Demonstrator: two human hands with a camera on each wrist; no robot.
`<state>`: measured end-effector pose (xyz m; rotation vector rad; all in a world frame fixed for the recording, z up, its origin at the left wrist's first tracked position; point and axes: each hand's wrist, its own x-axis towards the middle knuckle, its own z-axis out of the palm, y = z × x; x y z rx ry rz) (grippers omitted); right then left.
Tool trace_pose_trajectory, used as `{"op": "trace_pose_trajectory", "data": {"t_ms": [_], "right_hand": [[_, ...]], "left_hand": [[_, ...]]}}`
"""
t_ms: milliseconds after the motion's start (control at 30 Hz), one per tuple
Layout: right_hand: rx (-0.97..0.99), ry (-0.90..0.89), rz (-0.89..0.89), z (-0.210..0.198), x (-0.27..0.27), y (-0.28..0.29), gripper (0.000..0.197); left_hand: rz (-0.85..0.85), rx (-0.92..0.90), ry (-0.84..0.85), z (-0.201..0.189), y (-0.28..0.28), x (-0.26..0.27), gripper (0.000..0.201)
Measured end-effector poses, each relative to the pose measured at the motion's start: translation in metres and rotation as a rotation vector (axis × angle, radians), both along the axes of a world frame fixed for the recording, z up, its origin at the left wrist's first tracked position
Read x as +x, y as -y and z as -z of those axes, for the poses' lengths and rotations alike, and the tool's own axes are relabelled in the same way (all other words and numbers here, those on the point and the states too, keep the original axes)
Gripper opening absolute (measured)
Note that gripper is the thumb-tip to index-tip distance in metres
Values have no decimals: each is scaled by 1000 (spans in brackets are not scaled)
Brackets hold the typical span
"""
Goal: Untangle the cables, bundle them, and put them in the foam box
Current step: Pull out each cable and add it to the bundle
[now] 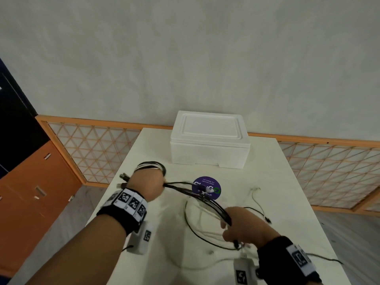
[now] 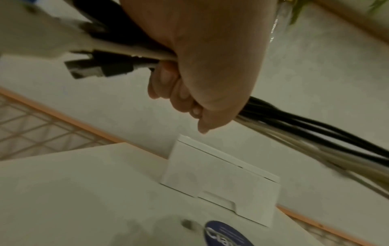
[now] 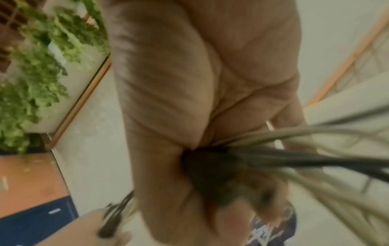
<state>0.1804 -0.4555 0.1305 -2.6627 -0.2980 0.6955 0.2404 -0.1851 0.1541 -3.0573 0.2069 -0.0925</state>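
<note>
— What has the left hand (image 1: 147, 187) got?
— Fingers curled round black and white cables (image 1: 197, 195), coil beyond its knuckles; its wrist view alone shows USB plugs (image 2: 99, 66) behind the fist.
— And the right hand (image 1: 244, 225)?
— Fist closed on the same strands. The lidded foam box (image 1: 209, 140) sits beyond both hands.

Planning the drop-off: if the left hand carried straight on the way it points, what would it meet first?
Probably the foam box, lid shut. The left hand, gripping the cables, points toward it across bare table; depth is uncertain.
</note>
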Motion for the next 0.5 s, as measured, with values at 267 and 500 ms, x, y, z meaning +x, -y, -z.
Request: {"op": "trace_pose_trajectory", "data": {"t_ms": [267,500], "right_hand": [[-205,266,295,-7,7,66,10],[-307,856,468,-45,24,70,9]], "left_hand": [[-293,-26,-87,20,-77,2,11],[-245,-37,-143,40,-59,-10,10]]}}
